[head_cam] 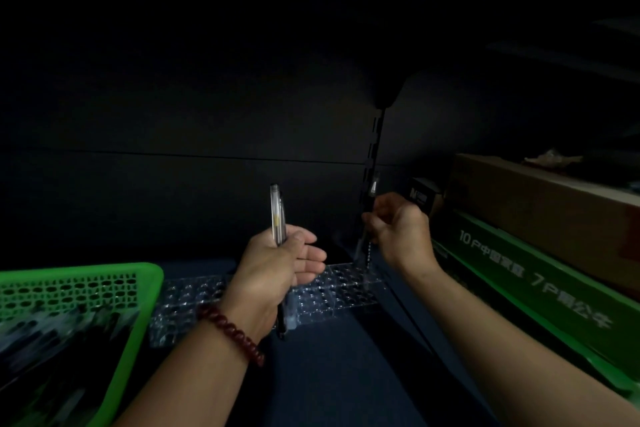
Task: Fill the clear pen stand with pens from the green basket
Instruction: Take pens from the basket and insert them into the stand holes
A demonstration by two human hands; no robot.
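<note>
- Clear plastic with rows of round holes: the clear pen stand (pixel 346 291) lies across the dark worktop (pixel 346 374), its long side running left to right.
- The right hand (pixel 398 229) is over the far right end of the stand. Its fingers pinch one pen (pixel 373 189), which stands nearly upright, tip down, just at the holes there. Whether the tip is inside a hole I cannot tell; the light is weak.
- The left hand (pixel 277 270) is over the middle of the stand. It grips a few spare pens (pixel 277 211) upright between thumb and palm, the other fingers loosely stretched.
- The green basket (pixel 149 274) stands just beside the left end of the stand, with many blurred pens inside.
- The coming move, as I judge it, turns on this: the holes are straight below the right hand's pen, and its long axis points down to them, so a short lowering should be enough. The right hand is the nearer one to that end.
- Nearly all holes look empty, so the task seems near its beginning.
</note>
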